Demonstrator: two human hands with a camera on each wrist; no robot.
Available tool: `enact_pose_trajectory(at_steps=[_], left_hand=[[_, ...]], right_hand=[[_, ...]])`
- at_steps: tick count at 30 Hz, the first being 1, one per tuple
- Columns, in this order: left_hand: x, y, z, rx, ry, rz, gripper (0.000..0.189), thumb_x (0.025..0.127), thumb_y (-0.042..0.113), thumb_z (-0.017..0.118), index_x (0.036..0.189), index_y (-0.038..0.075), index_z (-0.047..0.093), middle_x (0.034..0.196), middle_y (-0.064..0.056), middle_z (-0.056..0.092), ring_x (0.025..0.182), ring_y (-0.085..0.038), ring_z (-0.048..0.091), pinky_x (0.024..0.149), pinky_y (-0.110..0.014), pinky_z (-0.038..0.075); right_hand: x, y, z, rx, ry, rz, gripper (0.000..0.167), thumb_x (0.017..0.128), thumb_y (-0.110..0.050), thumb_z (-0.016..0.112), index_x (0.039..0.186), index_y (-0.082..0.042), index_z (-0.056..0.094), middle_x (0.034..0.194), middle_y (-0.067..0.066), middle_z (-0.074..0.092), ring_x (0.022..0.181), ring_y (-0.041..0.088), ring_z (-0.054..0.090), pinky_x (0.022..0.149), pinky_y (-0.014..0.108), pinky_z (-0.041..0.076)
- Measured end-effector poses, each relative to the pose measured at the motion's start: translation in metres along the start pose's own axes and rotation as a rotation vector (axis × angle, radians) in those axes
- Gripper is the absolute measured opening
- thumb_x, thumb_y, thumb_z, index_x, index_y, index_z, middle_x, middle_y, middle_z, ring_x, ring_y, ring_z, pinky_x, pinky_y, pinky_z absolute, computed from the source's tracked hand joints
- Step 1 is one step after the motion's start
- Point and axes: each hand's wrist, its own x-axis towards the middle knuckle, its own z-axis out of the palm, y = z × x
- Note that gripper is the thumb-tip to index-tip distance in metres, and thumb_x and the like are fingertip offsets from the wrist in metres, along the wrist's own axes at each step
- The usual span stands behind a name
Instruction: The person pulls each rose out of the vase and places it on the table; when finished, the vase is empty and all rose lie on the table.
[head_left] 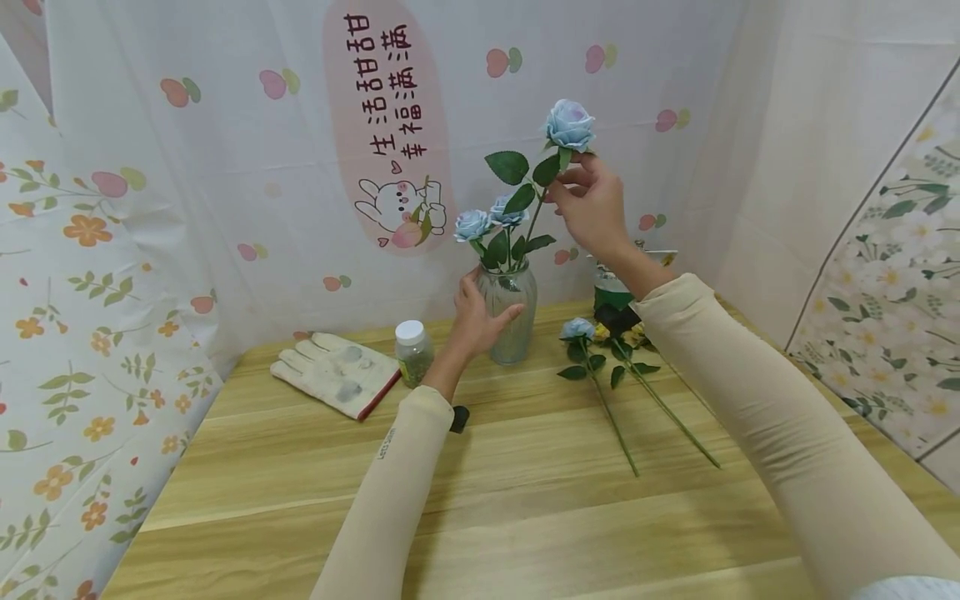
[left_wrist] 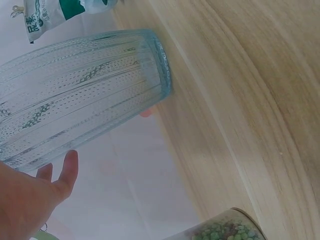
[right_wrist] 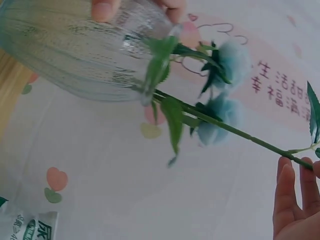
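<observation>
A clear ribbed glass vase point(head_left: 517, 312) stands upright at the back of the table, with two light-blue roses point(head_left: 472, 225) in it. My left hand point(head_left: 476, 317) holds the vase near its top, thumb in front and fingers at its far side, as the right wrist view shows. Above the mouth, my right hand point(head_left: 596, 204) pinches the green stem point(right_wrist: 240, 132) of a taller blue rose point(head_left: 570, 125) just under its bloom. That stem slants down into the vase mouth among the other leaves.
A cotton glove point(head_left: 337, 375) and a white-lidded jar point(head_left: 415, 358) of green granules lie left of the vase. To the right are a loose blue rose point(head_left: 578, 328), another green stem point(head_left: 667, 404), yellow flowers point(head_left: 634, 335) and a green-labelled container point(head_left: 611, 292). A printed curtain hangs behind.
</observation>
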Motion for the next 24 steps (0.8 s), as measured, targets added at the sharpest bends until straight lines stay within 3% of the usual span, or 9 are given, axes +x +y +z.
enact_pose_trajectory(at_steps=[8,19,24], left_hand=[[0.001,0.001,0.0,0.003,-0.008,0.012,0.097,0.089,0.045,0.072,0.153,0.008,0.009,0.156,-0.018,0.017,0.144,-0.036,0.018,0.114,-0.051,0.027],[0.0,0.001,0.0,0.003,-0.004,0.01,0.097,0.089,0.047,0.072,0.153,0.008,0.01,0.157,-0.018,0.017,0.143,-0.036,0.019,0.113,-0.053,0.028],[-0.001,0.001,0.001,-0.002,0.002,0.001,0.097,0.089,0.048,0.072,0.153,0.008,0.011,0.156,-0.018,0.018,0.143,-0.036,0.02,0.113,-0.052,0.028]], right_hand=[[0.002,-0.019,-0.017,0.15,0.064,-0.028,0.023,0.093,-0.009,0.069,0.115,-0.01,0.067,0.094,0.0,0.072,0.072,0.01,0.069,0.066,0.019,0.053],[-0.004,-0.045,-0.039,0.334,0.114,-0.098,0.025,0.091,-0.002,0.069,0.114,-0.011,0.07,0.095,0.006,0.073,0.076,0.015,0.072,0.065,0.022,0.054],[-0.01,-0.055,-0.044,0.359,0.139,-0.169,0.024,0.09,0.002,0.069,0.111,-0.009,0.07,0.091,0.009,0.074,0.075,0.019,0.073,0.062,0.023,0.054]])
